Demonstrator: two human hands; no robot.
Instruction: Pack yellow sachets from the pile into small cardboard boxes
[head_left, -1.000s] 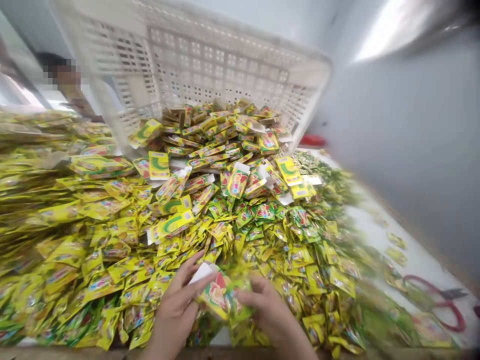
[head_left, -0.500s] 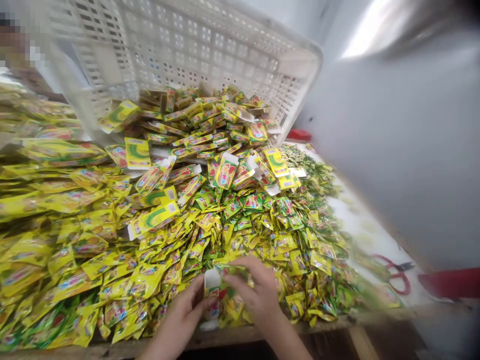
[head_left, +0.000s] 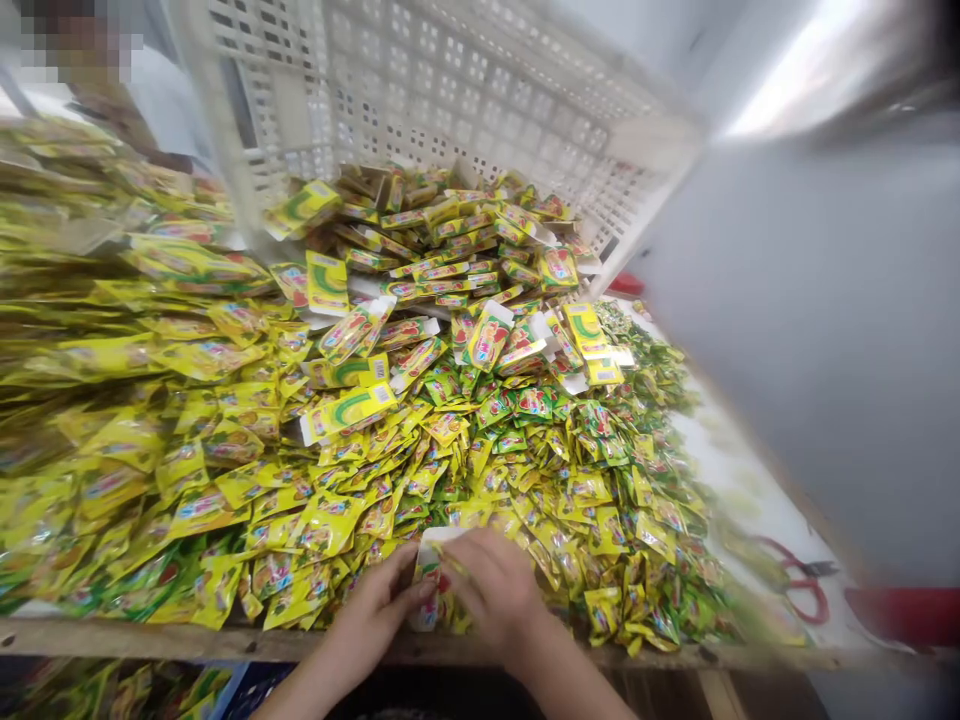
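Note:
A small printed carton (head_left: 427,598), its white flap raised, is upright in my left hand (head_left: 386,600) near the table's front edge. My left thumb and fingers close on its side. My right hand (head_left: 495,590) curls over the carton's open end, fingers bent together around a small yellow sachet, of which only a sliver shows. The rest of that sachet is hidden behind the fingers. Around both hands lie heaped yellow and green sachets (head_left: 592,490). Beyond them several open-ended cartons (head_left: 349,412) lie on the pile.
A white perforated plastic crate (head_left: 465,95) lies tipped toward me, cartons spilling from it. Red-handled scissors (head_left: 806,590) rest at the right on the white tabletop, near a red object (head_left: 900,612). A wooden edge (head_left: 135,640) runs along the front. Another person is partly visible far left.
The view has shifted, so the pile sits further right and a bin below the table edge shows. My right hand has closed in over the carton's open end with the sachet.

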